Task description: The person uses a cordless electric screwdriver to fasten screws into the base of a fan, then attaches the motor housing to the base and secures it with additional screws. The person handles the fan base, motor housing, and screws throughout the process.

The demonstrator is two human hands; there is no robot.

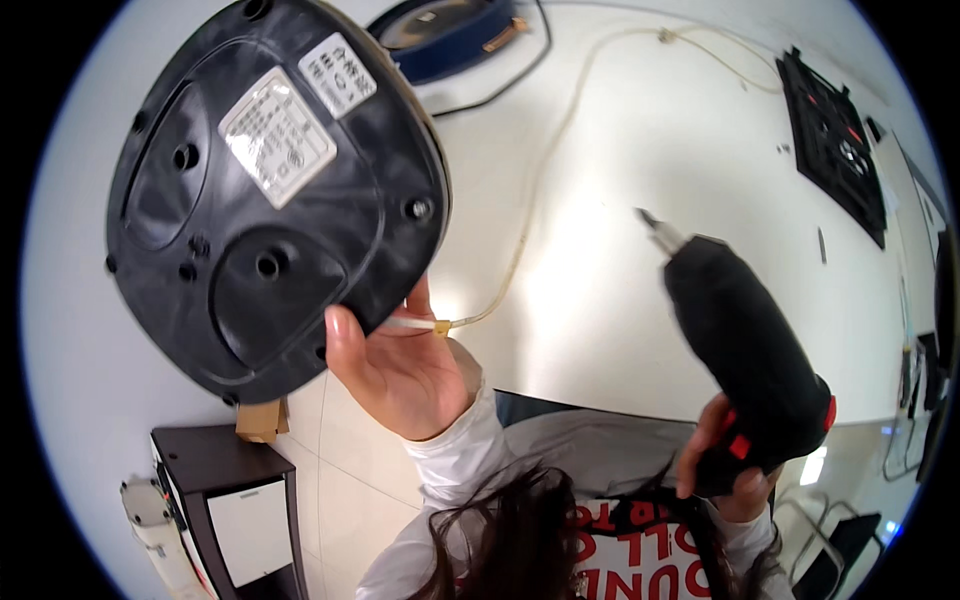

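My left hand (405,380) holds up an appliance by its lower edge, the thumb on its black plastic underside (330,225). That underside has rounded corners, two pale labels, several recessed screw holes and small feet. A pale power cord (530,200) leaves the appliance beside my left fingers and runs back across the white table. My right hand (715,450) grips a black and red cordless drill (735,320) by its handle. Its driver bit (652,222) points up and left, apart from the appliance. What faces away on the appliance is hidden.
A dark blue round appliance part (440,50) with a black cord lies at the table's far side. An opened black tool case (835,145) and a thin dark rod (822,246) lie at the right. Lower left stand a dark cabinet (225,445) and a cardboard box (262,421).
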